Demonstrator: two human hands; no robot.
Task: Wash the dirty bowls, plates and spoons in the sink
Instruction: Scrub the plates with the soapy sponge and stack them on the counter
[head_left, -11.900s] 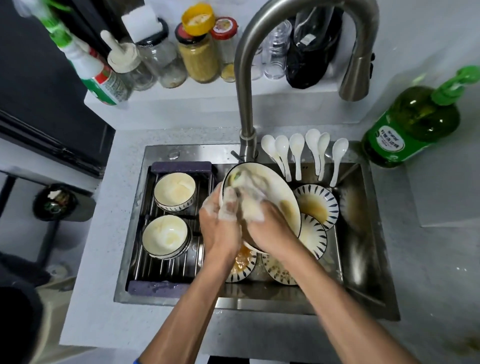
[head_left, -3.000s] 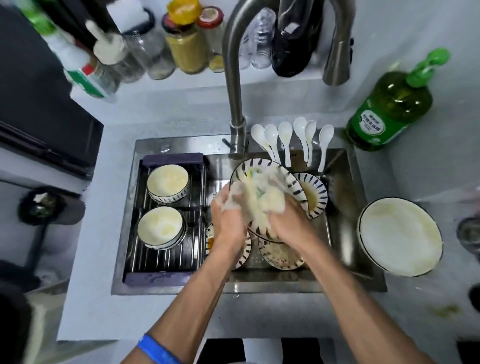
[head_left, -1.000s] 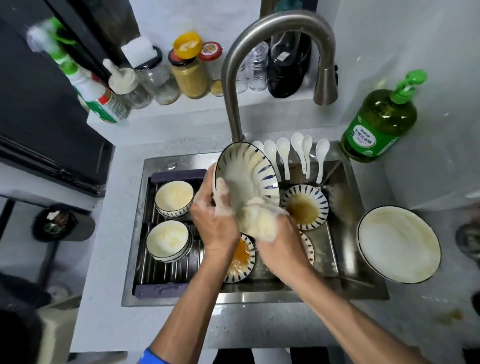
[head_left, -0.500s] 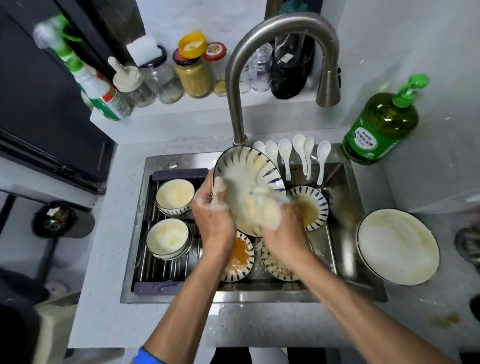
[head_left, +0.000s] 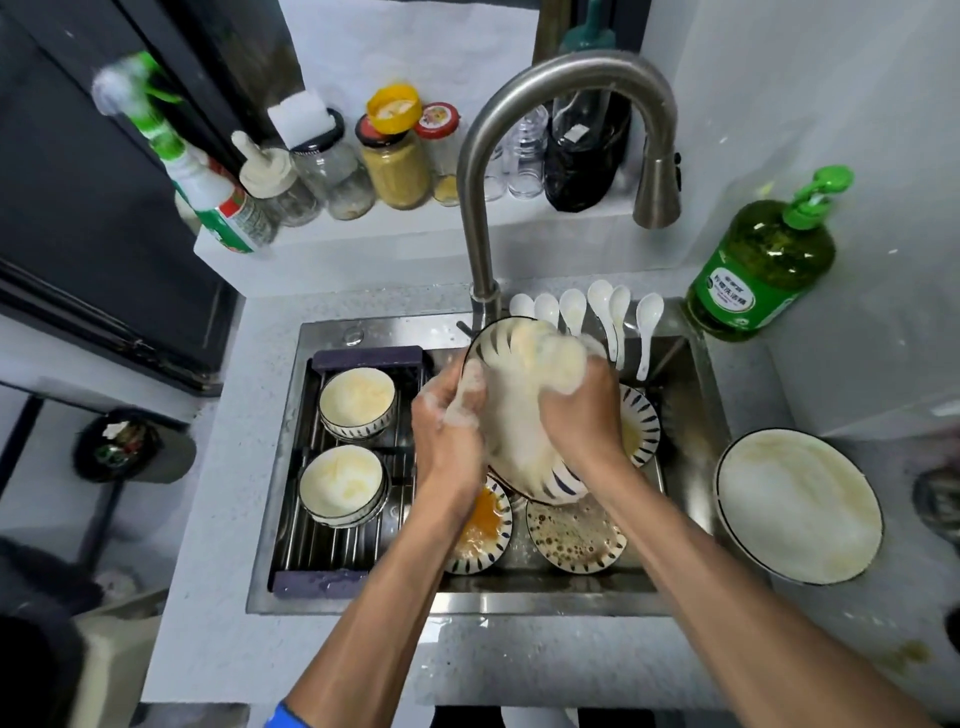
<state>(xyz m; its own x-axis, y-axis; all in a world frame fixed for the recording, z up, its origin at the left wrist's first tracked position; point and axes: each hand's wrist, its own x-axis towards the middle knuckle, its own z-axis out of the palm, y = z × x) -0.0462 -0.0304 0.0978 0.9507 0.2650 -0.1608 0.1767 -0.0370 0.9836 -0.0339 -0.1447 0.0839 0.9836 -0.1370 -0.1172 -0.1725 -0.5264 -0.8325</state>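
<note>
Over the sink (head_left: 691, 525) my left hand (head_left: 447, 431) grips the left rim of a blue-striped plate (head_left: 514, 431), tilted on edge and covered in suds. My right hand (head_left: 584, 415) grips a soapy cloth (head_left: 556, 353) and presses it against the plate's upper face. Under the hands lie three dirty striped plates: one with orange residue (head_left: 480, 530), one with brown spots (head_left: 574, 538), one at the right (head_left: 641, 426). Two dirty bowls (head_left: 357, 402) (head_left: 342, 483) sit on the rack. Several white spoons (head_left: 608, 317) lean at the sink's back edge.
A soapy large white plate (head_left: 797, 504) lies on the counter right of the sink. A green soap bottle (head_left: 761, 260) stands at the back right. The curved faucet (head_left: 483, 171) arches over the sink. Jars (head_left: 395, 161) and a spray bottle (head_left: 208, 192) line the back ledge.
My right hand has moved the soapy cloth from the plate's lower middle up to its top edge. The left hand keeps its hold on the rim.
</note>
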